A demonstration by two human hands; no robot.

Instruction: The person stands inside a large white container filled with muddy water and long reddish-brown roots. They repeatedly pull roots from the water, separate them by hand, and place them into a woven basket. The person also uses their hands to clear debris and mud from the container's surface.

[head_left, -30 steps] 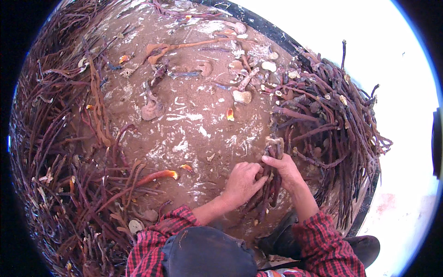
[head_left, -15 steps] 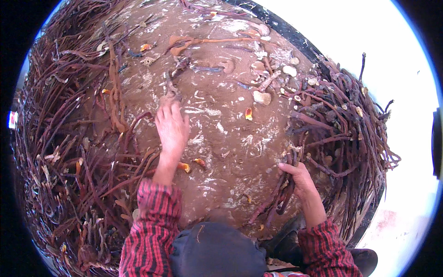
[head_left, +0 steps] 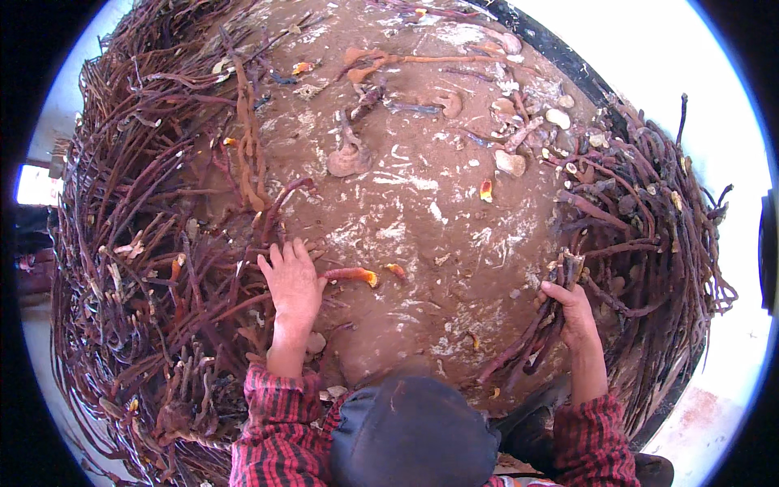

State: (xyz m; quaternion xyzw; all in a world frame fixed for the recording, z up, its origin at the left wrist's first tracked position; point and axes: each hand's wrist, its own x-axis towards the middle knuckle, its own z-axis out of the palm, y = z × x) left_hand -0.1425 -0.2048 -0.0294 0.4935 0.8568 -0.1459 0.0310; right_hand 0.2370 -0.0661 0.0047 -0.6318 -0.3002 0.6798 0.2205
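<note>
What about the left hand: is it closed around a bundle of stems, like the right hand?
No, the left hand is open, its fingers spread at the edge of the stem pile.

Rounded cap (head_left: 414, 438) in dark blue-grey, a thin brownish strand (head_left: 396, 395) on its crown, left sleeve (head_left: 280, 412) and right sleeve (head_left: 594, 434) in red and black check, both loose-fitting, left hand (head_left: 294, 284) and right hand (head_left: 578, 312) bare, dark rounded shoe (head_left: 654, 470) partly in view
</note>
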